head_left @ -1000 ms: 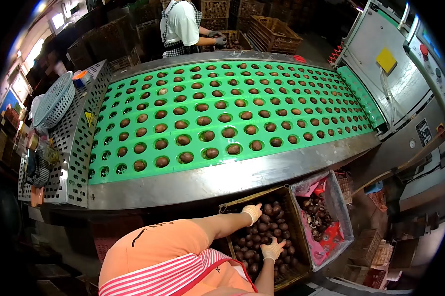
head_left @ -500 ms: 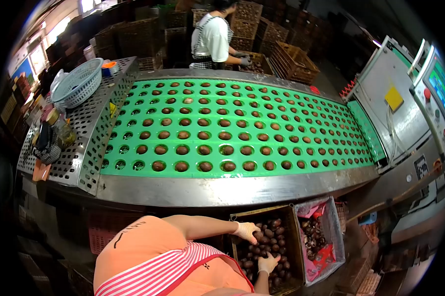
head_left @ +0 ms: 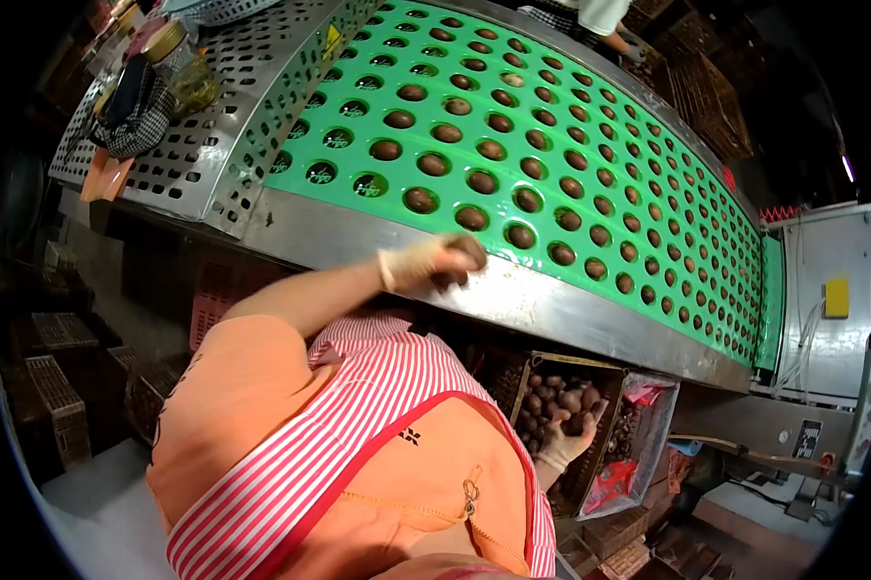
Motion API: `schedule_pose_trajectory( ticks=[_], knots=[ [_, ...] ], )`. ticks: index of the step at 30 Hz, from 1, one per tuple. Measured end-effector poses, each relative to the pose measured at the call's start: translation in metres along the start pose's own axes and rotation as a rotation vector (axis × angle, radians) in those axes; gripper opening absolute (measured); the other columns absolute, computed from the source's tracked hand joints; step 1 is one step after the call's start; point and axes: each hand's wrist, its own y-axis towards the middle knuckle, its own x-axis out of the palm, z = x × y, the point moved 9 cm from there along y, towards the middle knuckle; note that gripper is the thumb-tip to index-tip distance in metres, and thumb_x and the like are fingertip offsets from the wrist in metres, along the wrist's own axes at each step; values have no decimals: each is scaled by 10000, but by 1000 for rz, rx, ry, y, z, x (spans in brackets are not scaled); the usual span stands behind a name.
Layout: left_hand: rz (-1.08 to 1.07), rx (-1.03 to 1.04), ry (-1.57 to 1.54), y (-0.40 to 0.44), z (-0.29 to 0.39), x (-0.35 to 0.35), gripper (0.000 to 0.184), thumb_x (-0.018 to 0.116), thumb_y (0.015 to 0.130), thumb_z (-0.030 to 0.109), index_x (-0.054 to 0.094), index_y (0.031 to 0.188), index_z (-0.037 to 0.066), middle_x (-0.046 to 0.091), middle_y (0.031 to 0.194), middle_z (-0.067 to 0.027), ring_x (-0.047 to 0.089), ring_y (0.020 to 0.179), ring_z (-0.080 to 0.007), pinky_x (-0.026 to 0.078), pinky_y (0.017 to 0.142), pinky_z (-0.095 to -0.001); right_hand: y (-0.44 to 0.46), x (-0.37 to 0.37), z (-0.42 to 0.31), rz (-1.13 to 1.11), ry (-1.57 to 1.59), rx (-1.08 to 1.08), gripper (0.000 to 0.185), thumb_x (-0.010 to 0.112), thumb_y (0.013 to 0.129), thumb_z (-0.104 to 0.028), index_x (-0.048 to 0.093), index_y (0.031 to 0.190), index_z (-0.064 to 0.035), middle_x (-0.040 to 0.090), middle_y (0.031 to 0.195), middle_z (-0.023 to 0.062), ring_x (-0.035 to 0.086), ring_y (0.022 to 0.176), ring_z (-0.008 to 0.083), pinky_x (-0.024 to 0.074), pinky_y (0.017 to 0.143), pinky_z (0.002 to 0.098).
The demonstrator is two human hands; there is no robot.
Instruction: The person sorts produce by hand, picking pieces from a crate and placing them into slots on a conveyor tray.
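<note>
My left hand point(head_left: 424, 267), in a pale glove that leaves the fingertips bare, is over the steel edge point(head_left: 358, 232) of the green conveyor point(head_left: 493, 220). Its fingers are closed around dark brown eggs point(head_left: 467, 253), slightly blurred. Below and to the right, my right hand point(head_left: 563, 447), gloved the same way, is at the wooden crate point(head_left: 604, 447) of brown eggs. Its fingers curl around eggs point(head_left: 575, 411) held above the pile. Across the conveyor, rows of round holes hold single eggs point(head_left: 471, 217); several holes at the left end look dark.
A perforated steel shelf point(head_left: 225, 145) with a jar point(head_left: 186, 77) and a blue basket point(head_left: 218, 10) adjoins the conveyor's left end. A lined bin point(head_left: 659, 425) stands right of the crate. A machine cabinet point(head_left: 827, 290) is at the right end. Another person point(head_left: 599, 19) works across the conveyor.
My left hand has left the crate and come up to the conveyor edge with eggs. My right hand has lifted eggs within the crate. The view has turned and shifted left.
</note>
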Motion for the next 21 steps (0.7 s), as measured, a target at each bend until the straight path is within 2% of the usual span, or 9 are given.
schedule_pose_trajectory(
  ticks=[2,4,7,8,9,10,13,16,21],
  knots=[
    [240,190,118,-27,59,-78,276,702,838,302,609,1022,119,610,911,-9,588,728,-108,451,488,-246,17,76,18,-575,77,88,381,615,835,-137,517,1199,-81,508,1112,20,452,842,132,384,566,186],
    [383,353,152,-49,98,-158,261,718,828,304,599,973,123,551,749,14,485,589,-79,425,471,-249,12,136,30,-500,-47,46,319,662,801,-182,493,1051,-79,436,966,16,356,733,123,344,522,205],
    [671,183,172,-57,101,-266,238,728,832,273,583,966,140,475,686,46,433,555,-78,386,470,-253,18,191,69,-479,-230,81,516,640,774,-219,520,1240,-32,503,1044,68,484,774,141,369,537,197],
    [633,52,189,-49,86,-301,274,731,817,264,583,994,116,558,810,-10,545,610,-150,444,483,-316,20,211,84,-527,-263,98,542,623,781,-222,515,1273,-22,524,1055,80,521,799,148,378,539,198],
    [777,152,718,-53,94,-319,294,733,805,241,589,1029,118,560,952,-55,598,710,-211,493,556,-361,17,232,98,-540,-304,134,545,610,781,-217,511,1277,-11,542,1069,94,543,794,152,384,538,200],
    [892,252,1255,-60,118,-303,322,735,792,219,596,1064,119,562,1095,-100,650,811,-272,541,628,-407,15,253,113,-553,-345,168,549,596,781,-212,506,1280,-1,560,1083,109,565,789,156,390,537,203],
    [695,-277,1453,-79,136,-251,450,743,762,174,573,1178,155,426,1335,-150,632,1015,-360,548,839,-448,11,304,152,-694,-394,272,550,544,775,-159,511,1283,50,617,1054,146,625,765,177,430,534,213],
    [628,-533,1526,-81,95,-273,546,747,758,154,529,1256,203,388,1371,-134,620,1043,-351,529,900,-442,5,353,199,-814,-545,345,538,536,787,-112,515,1296,59,623,1087,162,645,801,195,477,564,220],
    [673,-338,1422,-89,122,-269,563,754,776,204,511,1281,155,550,1238,-225,586,1088,-411,503,921,-450,-7,410,303,-988,-554,463,444,648,802,-60,594,1239,-4,644,1004,104,631,780,163,480,553,241]
  ],
)
